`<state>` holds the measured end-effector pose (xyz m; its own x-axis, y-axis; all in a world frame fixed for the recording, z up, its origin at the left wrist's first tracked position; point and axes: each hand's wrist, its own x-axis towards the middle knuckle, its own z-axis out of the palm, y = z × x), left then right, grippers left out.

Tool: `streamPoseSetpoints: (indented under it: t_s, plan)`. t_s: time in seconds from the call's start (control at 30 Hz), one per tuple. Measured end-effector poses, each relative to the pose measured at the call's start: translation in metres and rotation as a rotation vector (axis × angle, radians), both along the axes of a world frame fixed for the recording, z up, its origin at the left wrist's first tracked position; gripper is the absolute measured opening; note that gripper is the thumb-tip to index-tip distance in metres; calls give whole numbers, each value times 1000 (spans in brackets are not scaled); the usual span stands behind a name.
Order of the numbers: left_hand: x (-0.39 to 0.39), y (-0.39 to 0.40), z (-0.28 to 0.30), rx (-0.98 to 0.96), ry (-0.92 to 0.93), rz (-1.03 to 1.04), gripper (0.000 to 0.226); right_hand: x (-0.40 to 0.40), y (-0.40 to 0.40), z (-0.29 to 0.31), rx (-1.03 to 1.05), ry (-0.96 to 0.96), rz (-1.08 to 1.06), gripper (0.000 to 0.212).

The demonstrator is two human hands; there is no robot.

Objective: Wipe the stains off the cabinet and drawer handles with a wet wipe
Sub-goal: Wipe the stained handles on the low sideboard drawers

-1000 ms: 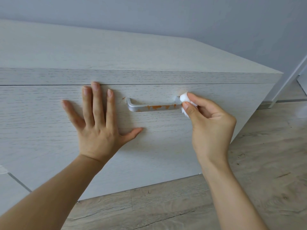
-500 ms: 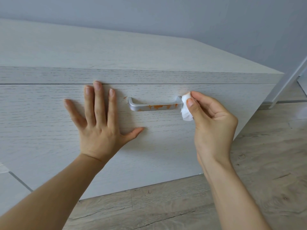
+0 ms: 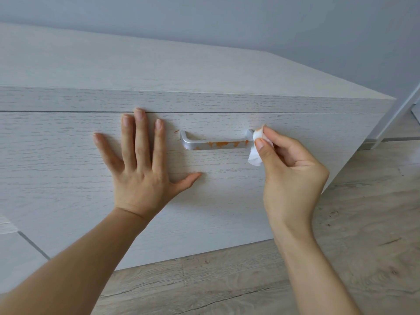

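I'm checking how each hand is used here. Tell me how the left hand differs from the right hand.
The left hand lies flat with fingers spread, pressing the drawer front; the right hand is curled, pinching a wet wipe. The left hand rests left of the silver handle, apart from it; the right hand holds the wipe at the handle's right end. Both are bare.
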<state>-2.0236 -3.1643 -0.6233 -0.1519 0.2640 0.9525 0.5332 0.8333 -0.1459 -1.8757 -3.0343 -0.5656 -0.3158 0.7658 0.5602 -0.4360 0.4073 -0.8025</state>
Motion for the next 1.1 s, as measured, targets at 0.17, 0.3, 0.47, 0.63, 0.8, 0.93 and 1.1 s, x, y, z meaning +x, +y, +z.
streamPoseSetpoints:
  t_s: [0.17, 0.3, 0.47, 0.63, 0.8, 0.93, 1.1]
  plan:
    - [-1, 0, 0, -7, 7, 8, 110, 1, -4, -1, 177, -43, -103, 28]
    - [-1, 0, 0, -9, 3, 7, 110, 4, -5, -3, 178, -27, -131, 27]
    - [-1, 0, 0, -7, 2, 5, 110, 2, -3, -2, 99, -5, -68, 30]
    - [-1, 0, 0, -5, 7, 10, 110, 1, -7, -6, 203, -11, -125, 29]
    - [0, 0, 0, -8, 7, 11, 110, -2, -7, -7, 223, 10, -181, 26]
    - [0, 0, 0, -9, 8, 15, 109, -1, -8, -7, 200, 12, -178, 27]
    - [-1, 0, 0, -4, 12, 15, 109, 3, -9, -10, 159, 16, -183, 24]
